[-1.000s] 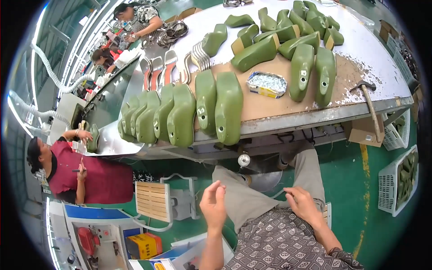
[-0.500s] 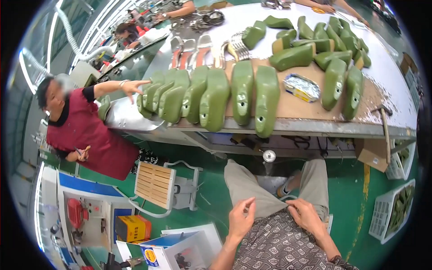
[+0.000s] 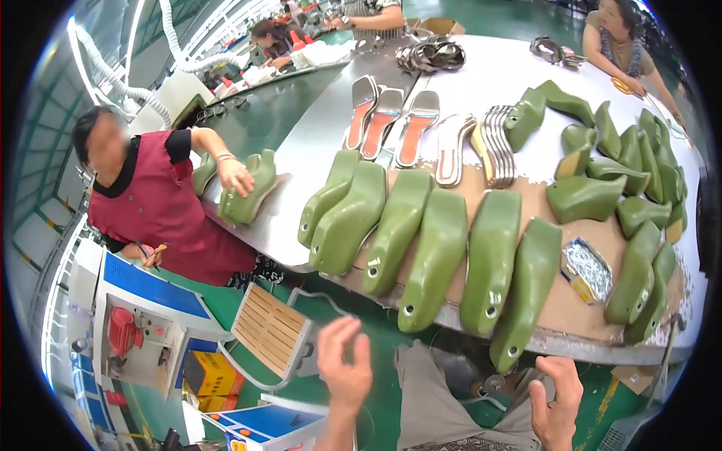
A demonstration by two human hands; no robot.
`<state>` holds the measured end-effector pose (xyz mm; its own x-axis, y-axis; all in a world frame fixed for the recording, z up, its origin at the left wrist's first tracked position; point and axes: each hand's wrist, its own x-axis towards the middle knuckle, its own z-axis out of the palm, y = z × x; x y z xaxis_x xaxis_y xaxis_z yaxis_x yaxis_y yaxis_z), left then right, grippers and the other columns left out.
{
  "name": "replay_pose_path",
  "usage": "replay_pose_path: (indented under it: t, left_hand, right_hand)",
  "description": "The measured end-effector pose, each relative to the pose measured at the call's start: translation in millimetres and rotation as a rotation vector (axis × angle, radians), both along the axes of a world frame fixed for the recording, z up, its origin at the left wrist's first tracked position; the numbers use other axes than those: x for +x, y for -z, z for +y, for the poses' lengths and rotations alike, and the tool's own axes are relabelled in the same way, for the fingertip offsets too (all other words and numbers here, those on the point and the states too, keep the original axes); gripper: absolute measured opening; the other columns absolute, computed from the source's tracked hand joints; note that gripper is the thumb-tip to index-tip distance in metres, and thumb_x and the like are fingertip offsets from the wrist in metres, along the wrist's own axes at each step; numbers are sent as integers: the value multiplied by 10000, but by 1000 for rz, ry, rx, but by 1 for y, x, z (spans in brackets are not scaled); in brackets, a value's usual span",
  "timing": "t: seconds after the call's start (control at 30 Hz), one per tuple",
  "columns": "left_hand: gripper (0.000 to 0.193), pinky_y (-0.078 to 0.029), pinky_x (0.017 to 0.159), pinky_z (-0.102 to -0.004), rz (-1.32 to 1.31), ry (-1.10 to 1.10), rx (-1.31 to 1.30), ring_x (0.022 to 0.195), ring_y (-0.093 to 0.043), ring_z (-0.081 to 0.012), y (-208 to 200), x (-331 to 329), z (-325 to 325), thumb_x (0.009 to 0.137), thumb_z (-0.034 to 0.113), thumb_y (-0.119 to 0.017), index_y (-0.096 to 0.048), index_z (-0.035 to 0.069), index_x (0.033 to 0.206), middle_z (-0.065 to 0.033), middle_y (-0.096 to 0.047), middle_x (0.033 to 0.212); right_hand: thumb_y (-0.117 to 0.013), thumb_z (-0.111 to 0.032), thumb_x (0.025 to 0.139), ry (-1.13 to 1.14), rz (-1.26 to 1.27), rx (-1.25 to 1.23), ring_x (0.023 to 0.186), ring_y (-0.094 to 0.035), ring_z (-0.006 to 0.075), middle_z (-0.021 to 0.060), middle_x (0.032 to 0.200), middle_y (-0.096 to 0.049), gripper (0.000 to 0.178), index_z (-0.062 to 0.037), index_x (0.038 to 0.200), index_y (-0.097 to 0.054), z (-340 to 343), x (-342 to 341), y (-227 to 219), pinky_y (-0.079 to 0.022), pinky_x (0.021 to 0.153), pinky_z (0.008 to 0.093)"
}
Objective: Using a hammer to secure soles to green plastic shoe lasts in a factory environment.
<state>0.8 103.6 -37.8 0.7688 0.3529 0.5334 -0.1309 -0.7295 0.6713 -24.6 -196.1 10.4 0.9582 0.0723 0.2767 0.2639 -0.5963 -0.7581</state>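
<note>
My left hand point(image 3: 344, 368) is raised over the floor in front of the table's near edge, empty, its fingers loosely curled and apart from the thumb. Close below the table edge, my right hand point(image 3: 555, 402) also holds nothing visible; its fingers are bent, with a gap to the thumb. Nearest to it is the rightmost green shoe last point(image 3: 526, 289) of a row along the edge. More lasts stand to its left, such as this green shoe last point(image 3: 432, 259). An open box of small metal nails point(image 3: 588, 270) lies right of the row.
A co-worker in a red apron point(image 3: 169, 203) stands left, one hand on a shoe last point(image 3: 248, 192). Insoles point(image 3: 417, 128) lie behind the row; piled lasts point(image 3: 639, 158) fill the right. A hammer point(image 3: 665, 349) hangs at the edge. A slatted chair point(image 3: 271, 331) stands below left.
My view has shifted left and nearer the table. Both my hands have lifted from my lap and moved apart. The co-worker's hand now touches a shoe last separated left of the row.
</note>
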Motion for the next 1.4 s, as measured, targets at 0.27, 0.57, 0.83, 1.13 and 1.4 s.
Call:
replay_pose_path:
  t: [0.27,0.57,0.83,1.13,1.4]
  left_hand:
    - [491,-334,1062,-438,195,-238,-12,1278,-409,-374,-26,89,62,839,188,-715,-530,-5,1251,-223,-421,1369]
    - [585,-423,995,-407,514,-81,51,1227,-470,-378,-19,149,112,691,388,-828,-673,-3,1097,-232,-397,1393]
    - [589,-440,942,-422,337,-339,167,1138,-530,-378,9,161,170,659,419,-843,-684,-8,1033,-237,-504,1284]
    - [778,-425,974,-463,342,-882,307,1120,-516,-427,29,236,373,767,567,-713,-583,-78,1181,-277,-504,1225]
    - [800,-337,1070,-475,523,-908,454,1311,-355,-434,6,250,350,865,426,-663,-310,-30,1420,-293,-380,1408]
  right_hand:
    - [-709,-14,715,47,215,-16,1032,-559,381,207,1156,-541,493,6,1182,-549,36,43,-33,-458,907,408]
    - [-720,-27,721,93,270,11,1105,-528,405,222,1239,-495,536,6,1217,-518,31,66,-32,-440,946,424]
    - [-673,-46,756,38,239,63,1119,-522,402,229,1231,-509,449,20,1177,-532,13,76,-21,-416,976,422]
    - [-423,-344,998,68,213,-126,1143,-503,413,261,1248,-491,486,67,1250,-481,-5,79,31,-375,1004,440]
    - [-375,-352,992,133,89,-240,1157,-500,350,217,1260,-523,568,63,1380,-389,-21,67,98,-356,1006,447]
